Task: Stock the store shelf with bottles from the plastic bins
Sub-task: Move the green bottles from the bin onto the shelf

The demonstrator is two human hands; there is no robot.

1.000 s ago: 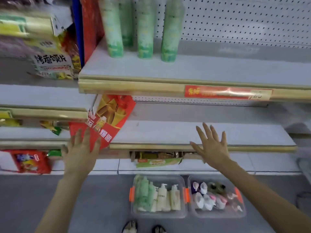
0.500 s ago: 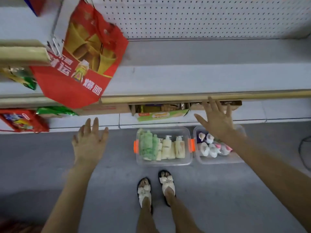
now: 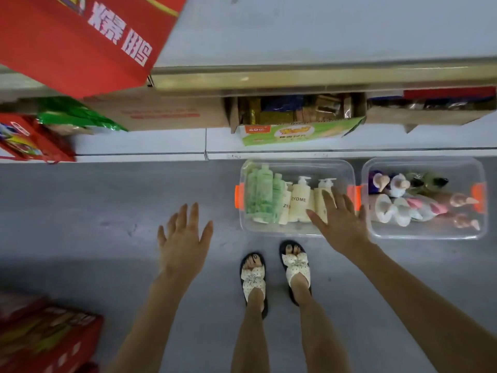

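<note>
Two clear plastic bins with orange latches sit side by side on the grey floor below the white shelf [image 3: 322, 30]. The left bin [image 3: 295, 230] holds green and cream pump bottles [image 3: 300, 200]; the right bin [image 3: 427, 232] holds mixed bottles. The right hand [image 3: 340, 224] hovers, fingers spread, over the left bin; the left hand [image 3: 184, 243] is spread wide, holding nothing

Green bottles [image 3: 259, 195] and cream pump bottles [image 3: 299, 203] lie in a clear bin [image 3: 343, 172].

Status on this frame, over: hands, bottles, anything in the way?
Both hands open, empty. Right hand over the clear bin holding cream pump bottles and green bottles; left hand above the floor. No bottle picked yet. Nothing blocking the bin.
</note>
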